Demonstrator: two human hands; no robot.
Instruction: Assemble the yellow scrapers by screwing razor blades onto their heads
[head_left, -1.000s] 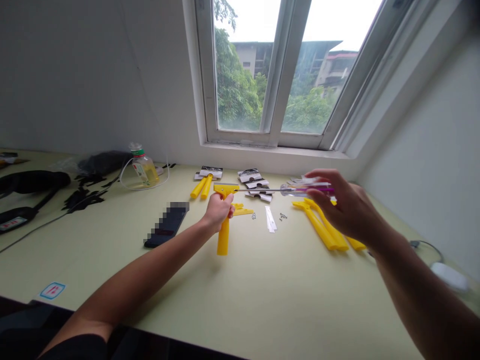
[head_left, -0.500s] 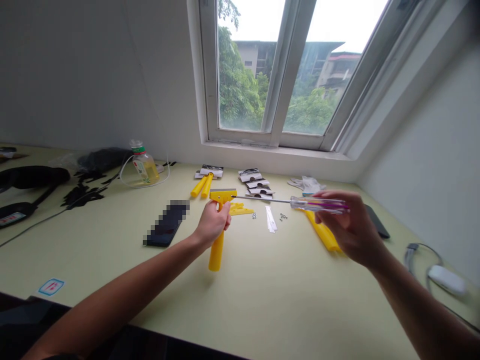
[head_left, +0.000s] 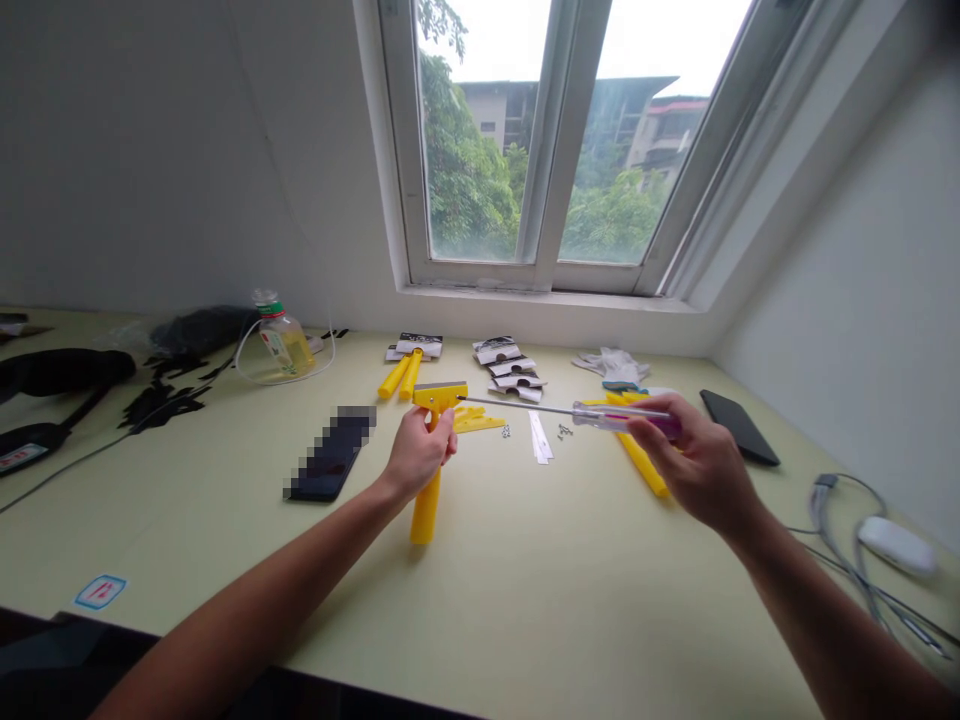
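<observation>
My left hand (head_left: 420, 452) is wrapped round a yellow scraper (head_left: 424, 510) just below its wide head, holding it upright above the table. A metal blade edge runs along the top of that head. My right hand (head_left: 697, 460) grips the clear and purple handle of a screwdriver (head_left: 525, 405). The shaft points left, and its tip meets the right side of the scraper head, at what looks like a screw. Behind the scraper lie flat yellow pieces (head_left: 480, 424), two small groups of screws and nuts (head_left: 565, 432), and white strips (head_left: 540, 438).
Farther back are two yellow scraper handles (head_left: 401, 374), black-and-white cards (head_left: 510, 368) and gloves (head_left: 611, 367). More yellow handles (head_left: 641, 462) lie under my right hand. A phone (head_left: 334, 455), a bottle (head_left: 285, 340), a dark tablet (head_left: 739, 428) and cables (head_left: 847, 540) surround the work.
The whole view has shifted slightly. My right hand has turned on the screwdriver handle and sits a little lower, while the tip stays at the scraper head. Both grips hold.
</observation>
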